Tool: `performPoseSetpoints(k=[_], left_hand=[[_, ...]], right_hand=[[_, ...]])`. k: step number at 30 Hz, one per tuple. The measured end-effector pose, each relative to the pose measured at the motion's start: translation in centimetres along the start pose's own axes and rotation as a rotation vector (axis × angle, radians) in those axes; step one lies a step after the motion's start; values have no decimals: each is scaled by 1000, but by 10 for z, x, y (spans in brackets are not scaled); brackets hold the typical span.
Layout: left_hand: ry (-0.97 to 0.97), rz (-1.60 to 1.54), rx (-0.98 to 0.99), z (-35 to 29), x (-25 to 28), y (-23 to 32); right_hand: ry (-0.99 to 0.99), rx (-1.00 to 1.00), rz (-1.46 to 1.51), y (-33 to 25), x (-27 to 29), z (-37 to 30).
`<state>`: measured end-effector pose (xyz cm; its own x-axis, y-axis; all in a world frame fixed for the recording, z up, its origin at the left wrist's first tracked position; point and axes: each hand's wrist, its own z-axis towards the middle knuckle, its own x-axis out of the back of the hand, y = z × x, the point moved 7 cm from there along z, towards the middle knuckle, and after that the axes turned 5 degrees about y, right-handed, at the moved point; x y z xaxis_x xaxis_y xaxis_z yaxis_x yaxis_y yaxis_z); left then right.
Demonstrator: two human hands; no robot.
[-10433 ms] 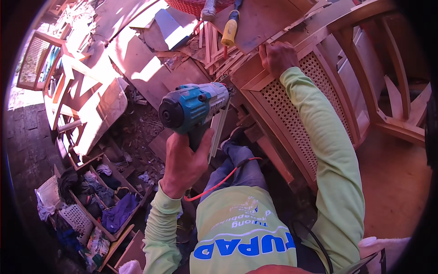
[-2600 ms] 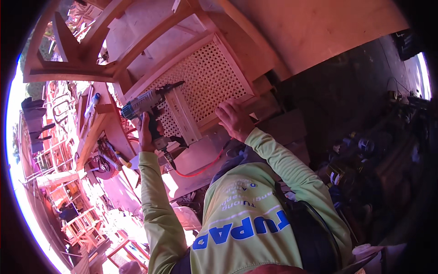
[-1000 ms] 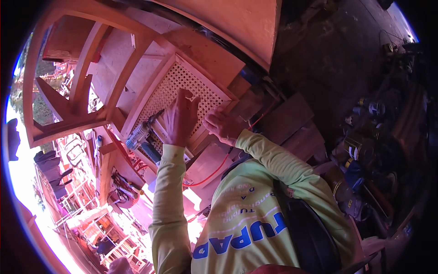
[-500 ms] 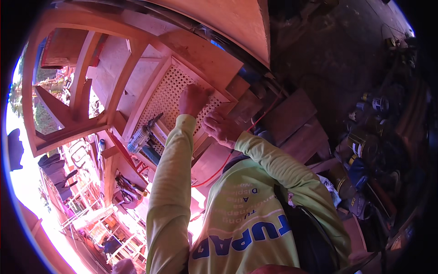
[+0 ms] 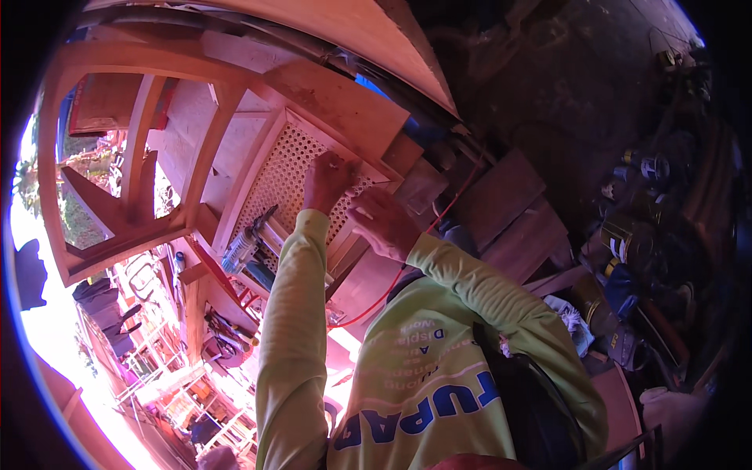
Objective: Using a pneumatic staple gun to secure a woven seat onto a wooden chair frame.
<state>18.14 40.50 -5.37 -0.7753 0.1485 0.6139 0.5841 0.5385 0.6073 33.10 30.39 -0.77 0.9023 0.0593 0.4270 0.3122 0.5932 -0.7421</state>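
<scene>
A woven cane panel point(image 5: 282, 166) in a wooden frame lies in front of me, below the larger chair-like wooden frame point(image 5: 205, 149). My left hand point(image 5: 327, 182) is closed in a fist-like pinch over the cane near the panel's right corner; what its fingers hold, if anything, is hidden. Close beside it, my right hand point(image 5: 385, 224) reaches over the panel's near right edge, its fingers loosely bent and partly apart, with nothing visible in them. A pneumatic nail or staple gun point(image 5: 252, 244) rests on the panel's near left part, left of my left forearm.
A red air hose point(image 5: 384, 296) curves past my right forearm. Wooden boards point(image 5: 501, 205) lie to the right, with cans point(image 5: 619, 239) and clutter on the dark floor beyond. Hand tools point(image 5: 227, 333) sit at lower left. A large pale board edge point(image 5: 392, 39) juts in at the top.
The view has shifted slightly, so the panel and frame sit lower. My right hand's fingers have straightened a little toward my left hand, which stays at the same corner.
</scene>
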Motion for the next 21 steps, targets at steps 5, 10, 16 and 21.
performPoseSetpoints(k=[5, 10, 16, 21], left_hand=[[-83, -100, 74, -9, -4, 9], [-59, -92, 72, -9, -6, 11], [76, -2, 12, -10, -2, 11], [125, -13, -35, -16, -3, 18]], right_hand=[[236, -419, 60, 90, 38, 13], [-265, -734, 293, 139, 2, 8], [-225, -705, 278, 137, -3, 17], [-228, -846, 284, 148, -9, 15]])
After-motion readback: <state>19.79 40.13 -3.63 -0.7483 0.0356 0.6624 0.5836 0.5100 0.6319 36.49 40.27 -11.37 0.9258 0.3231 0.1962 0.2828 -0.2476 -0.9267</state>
